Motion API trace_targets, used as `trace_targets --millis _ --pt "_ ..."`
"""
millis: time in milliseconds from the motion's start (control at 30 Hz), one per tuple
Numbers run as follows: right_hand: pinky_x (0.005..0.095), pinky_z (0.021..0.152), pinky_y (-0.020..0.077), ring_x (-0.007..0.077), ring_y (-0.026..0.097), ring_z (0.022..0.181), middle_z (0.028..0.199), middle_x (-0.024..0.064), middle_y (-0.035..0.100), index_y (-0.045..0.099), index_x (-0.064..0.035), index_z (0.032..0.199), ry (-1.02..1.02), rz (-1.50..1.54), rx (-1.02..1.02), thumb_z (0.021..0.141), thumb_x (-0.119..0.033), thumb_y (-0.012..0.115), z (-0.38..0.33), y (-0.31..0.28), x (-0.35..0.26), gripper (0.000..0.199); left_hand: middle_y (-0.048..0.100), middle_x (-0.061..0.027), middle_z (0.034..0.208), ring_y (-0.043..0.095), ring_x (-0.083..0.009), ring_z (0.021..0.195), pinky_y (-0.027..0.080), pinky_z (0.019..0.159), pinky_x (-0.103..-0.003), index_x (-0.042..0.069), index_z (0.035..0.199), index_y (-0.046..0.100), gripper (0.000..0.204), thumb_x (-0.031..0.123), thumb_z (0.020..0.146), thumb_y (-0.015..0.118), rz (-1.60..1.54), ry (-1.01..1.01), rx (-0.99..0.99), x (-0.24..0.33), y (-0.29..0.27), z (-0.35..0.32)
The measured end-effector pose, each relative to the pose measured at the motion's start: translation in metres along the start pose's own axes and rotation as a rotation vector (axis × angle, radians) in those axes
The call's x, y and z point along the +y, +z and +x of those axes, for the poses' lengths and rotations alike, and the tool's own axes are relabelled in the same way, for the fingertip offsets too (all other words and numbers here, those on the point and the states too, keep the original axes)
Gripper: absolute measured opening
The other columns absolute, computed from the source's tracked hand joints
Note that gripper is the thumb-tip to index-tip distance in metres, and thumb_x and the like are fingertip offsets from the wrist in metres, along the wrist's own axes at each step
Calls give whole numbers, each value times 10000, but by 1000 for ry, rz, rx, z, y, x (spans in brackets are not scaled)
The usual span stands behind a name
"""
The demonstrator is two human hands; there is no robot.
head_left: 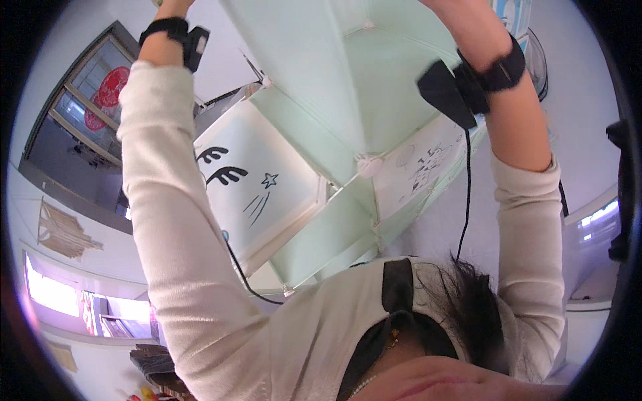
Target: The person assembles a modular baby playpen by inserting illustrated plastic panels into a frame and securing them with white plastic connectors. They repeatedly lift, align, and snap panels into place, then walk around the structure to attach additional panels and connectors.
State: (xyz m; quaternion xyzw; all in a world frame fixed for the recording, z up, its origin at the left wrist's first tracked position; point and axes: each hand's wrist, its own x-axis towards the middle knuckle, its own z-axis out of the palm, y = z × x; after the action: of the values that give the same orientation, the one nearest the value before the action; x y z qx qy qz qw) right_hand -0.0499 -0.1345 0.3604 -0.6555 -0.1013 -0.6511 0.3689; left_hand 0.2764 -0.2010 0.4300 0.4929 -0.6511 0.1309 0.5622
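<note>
so, the pale green fabric unit (394, 87) is seen between the left hand (176, 3) and the right hand (437, 3), its walls presumably kept spread by the white joint (368, 165). the white printed panel (257, 174) is set at its left. both hands are held by its far end, likely for reach; mostly cropped, so openness or grip can't be told.
</note>
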Motion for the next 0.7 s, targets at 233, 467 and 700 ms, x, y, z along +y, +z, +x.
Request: trace_targets --millis 233,467,700 --pt "429 1015 379 267 601 942 1011 165 609 563 28 994 113 -232 109 959 -186 390 -92 -159 -17 278 623 -111 1068 554 -201 1037 419 913 -347 31 1145 603 466 408 958 401 159 -111 -116 101 -5 -56" --pt "289 817 477 166 615 874 939 91 640 595 25 1091 480 -543 172 950 -151 532 -249 -343 -12 234 623 -135 1078 561 -226 1047 423 930 -359 7 1126 607 439 353 958 395 341 -158 -131 194 30 -130" --pt "287 708 492 152 628 751 818 82 670 609 -8 990 1091 -909 393 906 -123 537 -438 -492 -55 160 625 -163 1086 569 -255 1053 425 950 -374 -23 1097 614 440 311 957 363 460 -57 1 256 114 -210"
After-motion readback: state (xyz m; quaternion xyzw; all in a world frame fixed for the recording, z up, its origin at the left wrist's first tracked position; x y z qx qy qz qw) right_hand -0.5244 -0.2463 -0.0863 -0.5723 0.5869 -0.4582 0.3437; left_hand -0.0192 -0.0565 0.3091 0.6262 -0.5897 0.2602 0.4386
